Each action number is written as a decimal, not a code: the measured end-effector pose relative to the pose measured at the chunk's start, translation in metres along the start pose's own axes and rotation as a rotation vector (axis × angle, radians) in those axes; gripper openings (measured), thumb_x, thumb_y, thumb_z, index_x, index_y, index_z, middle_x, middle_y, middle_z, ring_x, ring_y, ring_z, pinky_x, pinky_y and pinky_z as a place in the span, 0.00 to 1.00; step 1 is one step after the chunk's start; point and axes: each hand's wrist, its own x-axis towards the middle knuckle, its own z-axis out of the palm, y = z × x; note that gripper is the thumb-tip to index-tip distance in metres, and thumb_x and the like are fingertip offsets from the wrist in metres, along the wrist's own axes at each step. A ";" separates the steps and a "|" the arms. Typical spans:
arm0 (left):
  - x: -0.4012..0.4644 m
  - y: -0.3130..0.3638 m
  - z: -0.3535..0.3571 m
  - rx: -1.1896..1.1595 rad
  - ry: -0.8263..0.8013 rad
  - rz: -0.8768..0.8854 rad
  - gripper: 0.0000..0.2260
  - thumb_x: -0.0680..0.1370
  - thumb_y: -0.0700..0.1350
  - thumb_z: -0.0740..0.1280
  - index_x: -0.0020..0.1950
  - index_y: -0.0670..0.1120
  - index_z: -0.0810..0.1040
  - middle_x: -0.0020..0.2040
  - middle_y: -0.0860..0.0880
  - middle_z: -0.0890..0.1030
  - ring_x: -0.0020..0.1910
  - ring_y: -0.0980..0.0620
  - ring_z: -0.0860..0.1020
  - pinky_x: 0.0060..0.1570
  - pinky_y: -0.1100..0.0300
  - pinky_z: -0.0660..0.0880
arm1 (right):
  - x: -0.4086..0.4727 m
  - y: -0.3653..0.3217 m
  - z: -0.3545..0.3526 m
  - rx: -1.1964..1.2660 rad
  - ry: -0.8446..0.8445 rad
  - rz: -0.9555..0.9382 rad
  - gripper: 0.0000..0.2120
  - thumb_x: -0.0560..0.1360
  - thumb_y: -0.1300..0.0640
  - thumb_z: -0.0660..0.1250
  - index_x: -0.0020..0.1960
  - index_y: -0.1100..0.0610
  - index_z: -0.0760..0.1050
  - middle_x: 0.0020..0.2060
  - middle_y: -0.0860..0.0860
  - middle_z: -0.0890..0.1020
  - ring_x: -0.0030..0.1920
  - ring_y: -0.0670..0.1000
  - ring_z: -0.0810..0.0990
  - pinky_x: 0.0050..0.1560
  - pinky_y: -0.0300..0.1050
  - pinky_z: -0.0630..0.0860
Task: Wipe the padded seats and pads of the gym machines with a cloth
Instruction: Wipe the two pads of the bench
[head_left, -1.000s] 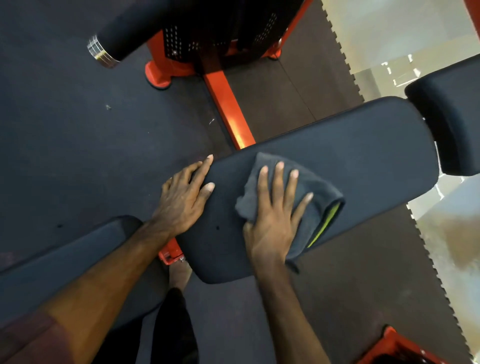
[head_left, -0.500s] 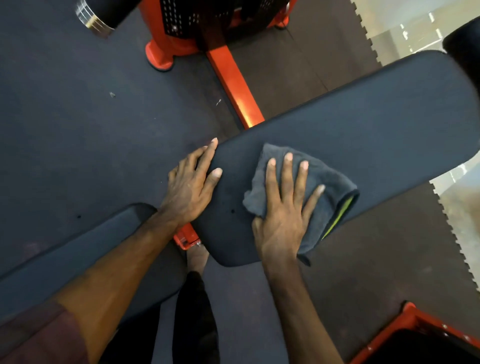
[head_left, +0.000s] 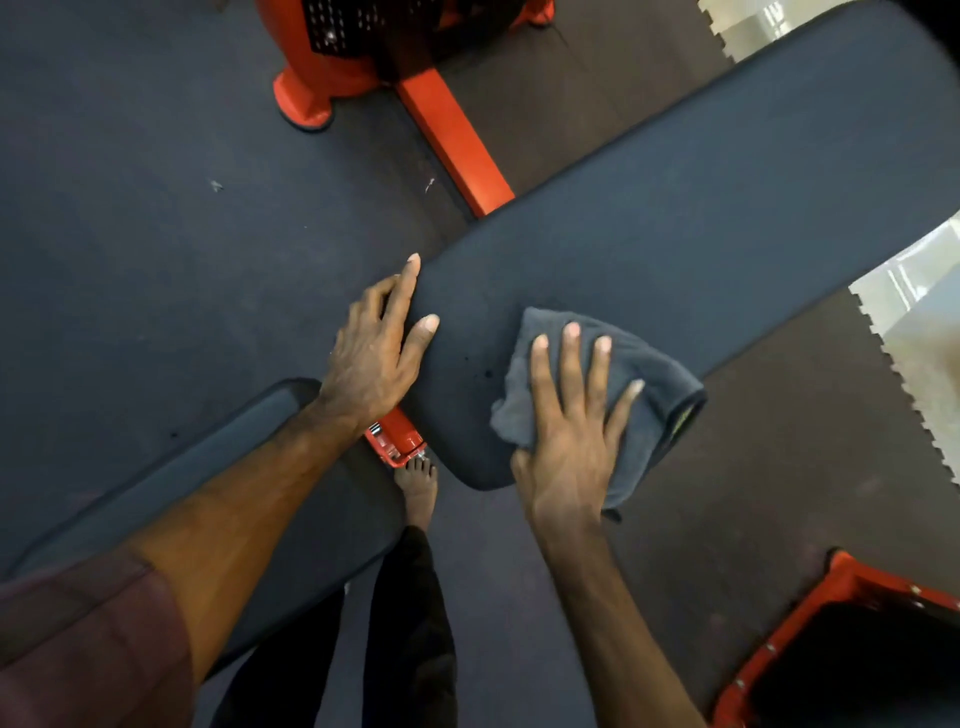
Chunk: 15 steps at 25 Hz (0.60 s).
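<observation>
A long black padded bench pad (head_left: 701, 208) runs from the centre up to the top right. On its near end lies a folded grey cloth (head_left: 649, 374), partly draped over the pad's right edge. My right hand (head_left: 571, 415) presses flat on the cloth with fingers straight and spread. Against the pad's left edge rests my left hand (head_left: 376, 348), fingers straight, thumb on the top surface. A second black pad (head_left: 208, 467) lies at the lower left, under my left forearm.
An orange frame beam (head_left: 452, 130) and an orange machine base (head_left: 322, 78) stand at the top centre. Another orange frame corner (head_left: 831, 623) is at the bottom right. Dark rubber floor mats (head_left: 156, 208) end at a jagged edge by a pale floor (head_left: 924, 364). My bare foot (head_left: 415, 488) is below the pad.
My right hand and the cloth have slid toward the pad's near right edge, with more cloth hanging over it. The view has shifted; my left hand stays on the pad's left edge.
</observation>
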 end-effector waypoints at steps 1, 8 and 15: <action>0.000 -0.002 0.001 0.000 0.007 0.008 0.31 0.86 0.63 0.54 0.87 0.57 0.49 0.77 0.47 0.67 0.70 0.40 0.70 0.69 0.36 0.71 | -0.006 -0.007 0.007 0.004 -0.024 -0.075 0.53 0.65 0.60 0.73 0.86 0.51 0.52 0.86 0.52 0.49 0.85 0.60 0.43 0.80 0.73 0.44; 0.003 -0.011 0.008 -0.014 0.034 0.061 0.31 0.86 0.63 0.54 0.87 0.54 0.50 0.76 0.43 0.68 0.70 0.37 0.71 0.71 0.39 0.68 | 0.031 0.010 0.008 -0.013 0.116 0.016 0.48 0.68 0.60 0.64 0.86 0.51 0.51 0.86 0.51 0.50 0.85 0.58 0.45 0.81 0.71 0.43; 0.002 -0.013 0.011 -0.005 0.053 0.050 0.32 0.85 0.65 0.53 0.87 0.56 0.50 0.76 0.44 0.68 0.70 0.37 0.71 0.70 0.36 0.70 | 0.008 -0.025 0.023 0.002 0.053 -0.189 0.50 0.68 0.60 0.71 0.86 0.53 0.52 0.85 0.53 0.50 0.85 0.61 0.45 0.79 0.73 0.45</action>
